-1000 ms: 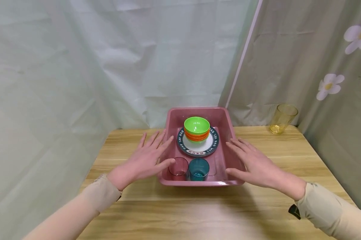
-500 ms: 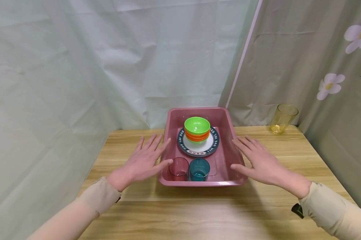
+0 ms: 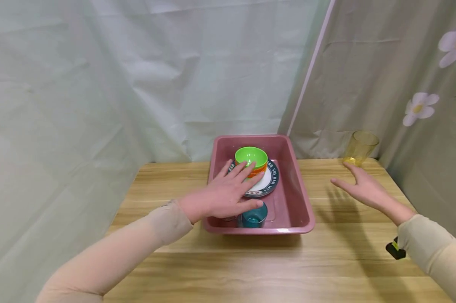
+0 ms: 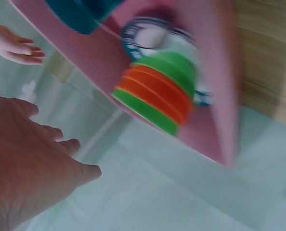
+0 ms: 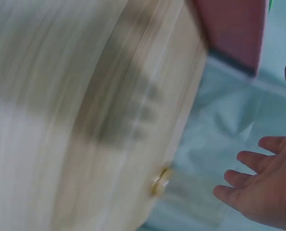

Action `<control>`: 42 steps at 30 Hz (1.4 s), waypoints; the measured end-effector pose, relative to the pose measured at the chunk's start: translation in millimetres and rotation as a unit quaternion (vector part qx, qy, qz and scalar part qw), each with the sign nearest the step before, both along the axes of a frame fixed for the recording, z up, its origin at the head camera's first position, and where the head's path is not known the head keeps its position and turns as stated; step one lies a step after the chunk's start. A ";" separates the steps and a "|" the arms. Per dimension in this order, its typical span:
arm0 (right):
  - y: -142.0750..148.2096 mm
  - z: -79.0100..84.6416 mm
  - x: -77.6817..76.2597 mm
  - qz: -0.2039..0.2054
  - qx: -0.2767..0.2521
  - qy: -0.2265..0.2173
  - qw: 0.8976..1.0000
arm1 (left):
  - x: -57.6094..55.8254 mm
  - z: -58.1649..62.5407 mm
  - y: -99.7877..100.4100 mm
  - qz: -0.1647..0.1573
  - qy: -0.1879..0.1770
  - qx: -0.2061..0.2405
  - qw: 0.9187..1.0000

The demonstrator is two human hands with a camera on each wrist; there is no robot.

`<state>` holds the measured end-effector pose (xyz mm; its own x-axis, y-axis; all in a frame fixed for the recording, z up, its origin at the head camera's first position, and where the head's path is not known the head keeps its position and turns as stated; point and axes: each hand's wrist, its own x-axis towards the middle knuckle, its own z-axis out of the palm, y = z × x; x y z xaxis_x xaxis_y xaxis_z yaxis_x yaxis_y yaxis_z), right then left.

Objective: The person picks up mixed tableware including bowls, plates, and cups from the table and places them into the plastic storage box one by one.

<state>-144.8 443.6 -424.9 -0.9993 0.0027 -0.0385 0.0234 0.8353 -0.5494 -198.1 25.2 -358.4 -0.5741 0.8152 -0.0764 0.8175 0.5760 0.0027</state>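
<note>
My left hand (image 3: 224,193) hovers with spread fingers over the pink plastic basin (image 3: 307,210), holding nothing. Below it stand a teal glass (image 3: 253,219) and a reddish glass, mostly covered by the hand. Behind the fingers, a stack of green and orange bowls (image 3: 250,155) sits on a white plate with a dark lettered rim (image 3: 274,174); the left wrist view shows the bowl stack (image 4: 155,91) from the side. My right hand (image 3: 368,191), fingers extended and empty, is just in front of the yellow glass (image 3: 361,145). Whether they touch cannot be told; the glass (image 5: 161,182) is blurred in the right wrist view.
The wooden table (image 3: 167,181) carries the basin at its far middle and the yellow glass near its far right corner. A pale curtain (image 3: 197,75) hangs close behind the table, and a flowered curtain (image 3: 421,143) borders its right side.
The left hand has moved rightward from the basin's left edge to over its inside. The right hand has left the basin's right side and moved right, close to the yellow glass.
</note>
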 end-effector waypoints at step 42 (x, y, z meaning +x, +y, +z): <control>76.0 -20.9 -78.4 -0.316 -0.301 0.009 0.899 | 31.3 -10.0 123.3 -0.071 -0.037 -0.075 0.994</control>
<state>-223.2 519.6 -445.8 -0.8053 0.5553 -0.2075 0.3764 0.2085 -0.9027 -166.8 148.5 -368.4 -0.4427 0.8639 -0.2402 0.8911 0.4536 -0.0108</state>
